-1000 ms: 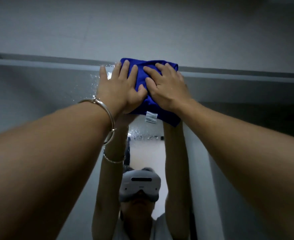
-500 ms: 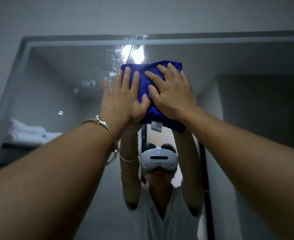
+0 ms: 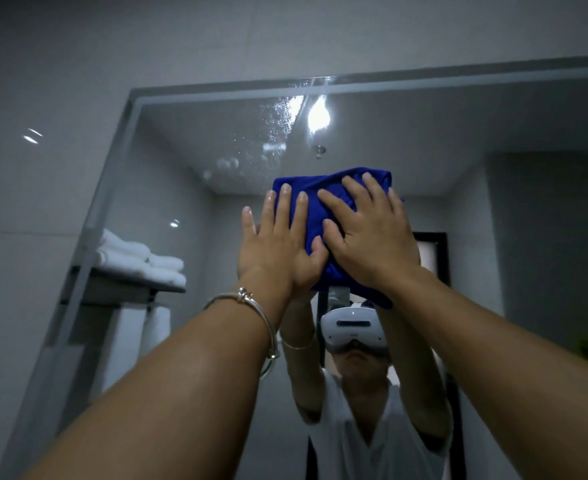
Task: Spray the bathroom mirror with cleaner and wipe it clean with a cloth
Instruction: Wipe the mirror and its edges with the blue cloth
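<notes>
A folded blue cloth [image 3: 311,194] lies flat against the bathroom mirror [image 3: 459,140], a little below its top edge. My left hand [image 3: 275,244], with a silver bangle on the wrist, presses the cloth's left part with straight fingers. Beside it my right hand [image 3: 372,233] presses the cloth's right part, fingers spread. Wet spray droplets [image 3: 278,129] and a light's glare sit on the glass above the cloth. No spray bottle is in view.
The mirror's left frame edge [image 3: 112,188] runs diagonally down the grey tiled wall [image 3: 43,98]. Reflected in the glass are a shelf with folded white towels [image 3: 140,261] and a person in a white headset and white top.
Both hands have slid the cloth downward from the mirror's top edge. More wet glass now shows above the cloth, and the view takes in more of the mirror's left side.
</notes>
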A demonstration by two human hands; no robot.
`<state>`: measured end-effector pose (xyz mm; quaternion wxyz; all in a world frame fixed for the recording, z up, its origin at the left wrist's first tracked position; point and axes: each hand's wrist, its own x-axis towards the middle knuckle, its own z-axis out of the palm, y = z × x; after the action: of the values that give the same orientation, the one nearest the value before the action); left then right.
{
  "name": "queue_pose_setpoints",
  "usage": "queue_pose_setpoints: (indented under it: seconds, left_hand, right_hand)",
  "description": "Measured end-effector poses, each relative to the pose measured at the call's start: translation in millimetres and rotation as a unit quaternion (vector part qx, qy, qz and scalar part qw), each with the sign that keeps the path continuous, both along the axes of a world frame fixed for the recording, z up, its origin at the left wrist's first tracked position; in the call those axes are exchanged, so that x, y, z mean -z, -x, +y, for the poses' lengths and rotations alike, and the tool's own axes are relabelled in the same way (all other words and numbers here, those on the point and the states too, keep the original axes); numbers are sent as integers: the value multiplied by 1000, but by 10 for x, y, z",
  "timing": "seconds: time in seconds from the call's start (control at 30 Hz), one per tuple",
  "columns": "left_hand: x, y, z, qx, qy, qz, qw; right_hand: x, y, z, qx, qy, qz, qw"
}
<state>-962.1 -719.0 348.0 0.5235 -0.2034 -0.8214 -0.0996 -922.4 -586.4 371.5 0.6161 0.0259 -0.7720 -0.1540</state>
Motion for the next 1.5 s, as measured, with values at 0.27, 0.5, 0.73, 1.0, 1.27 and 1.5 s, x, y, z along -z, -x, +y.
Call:
queue_pose_setpoints:
  seconds: [0.27, 0.5, 0.73, 1.0, 1.27, 1.5]
  left_hand:
    - [-37, 123, -34, 15, 8, 36, 999]
    - [-450, 410, -437, 7, 20, 99, 995]
    - [-832, 643, -652, 53, 30, 141, 988]
    - [-1725, 746, -910, 41, 31, 145, 988]
    - [-2018, 848, -1094, 7, 20, 144, 989]
    - [-2042, 1170, -1626, -3, 5, 126, 992]
  right_hand:
    - [-11, 31, -28, 16, 7, 25, 1000]
    - [-388, 244, -400, 29, 16, 35, 999]
    - [-712, 392, -584, 41, 22, 60, 997]
    - [-1575, 516, -854, 31, 35, 69, 997]
    - [-1917, 668, -1063, 30, 28, 87, 995]
    - [-1962, 983, -1556, 25, 13, 56, 998]
